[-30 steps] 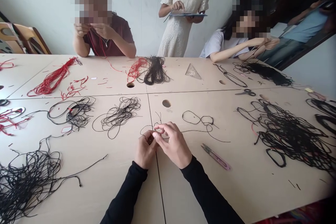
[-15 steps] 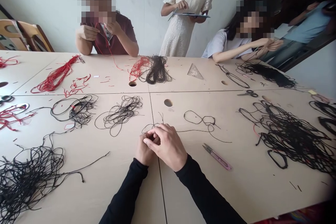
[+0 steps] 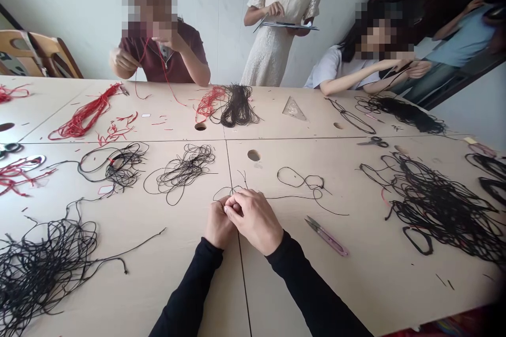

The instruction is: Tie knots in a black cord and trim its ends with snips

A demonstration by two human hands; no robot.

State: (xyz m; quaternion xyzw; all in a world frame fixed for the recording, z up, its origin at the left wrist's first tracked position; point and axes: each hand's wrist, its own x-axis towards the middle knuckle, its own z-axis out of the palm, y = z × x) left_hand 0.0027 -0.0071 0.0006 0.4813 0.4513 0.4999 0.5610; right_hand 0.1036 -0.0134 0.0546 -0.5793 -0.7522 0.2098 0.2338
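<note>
My left hand [image 3: 219, 224] and my right hand [image 3: 253, 220] are close together at the front middle of the pale wooden table [image 3: 276, 284]. Their fingertips meet over a thin black cord [image 3: 292, 196], which loops away on both sides. The fingers hide the part held between them. Pink-handled thread snips [image 3: 326, 236] lie to the right of my right hand, not touching it. A loose tangle of black cord [image 3: 185, 169] lies ahead and to the left.
Large black cord heaps [image 3: 437, 208] [image 3: 43, 268] lie at both sides, with red cord [image 3: 83, 117] further back. A clear triangle ruler [image 3: 294, 109], scissors [image 3: 373, 141] and round table holes [image 3: 253, 155] are ahead. Two seated co-workers [image 3: 164, 55] [image 3: 348, 66] handle cords; another person [image 3: 280, 26] stands holding a clipboard.
My hands have drawn closer together, with my right hand's fingers folding down over my left fingertips. The black cord stays between them, and the view has shifted slightly.
</note>
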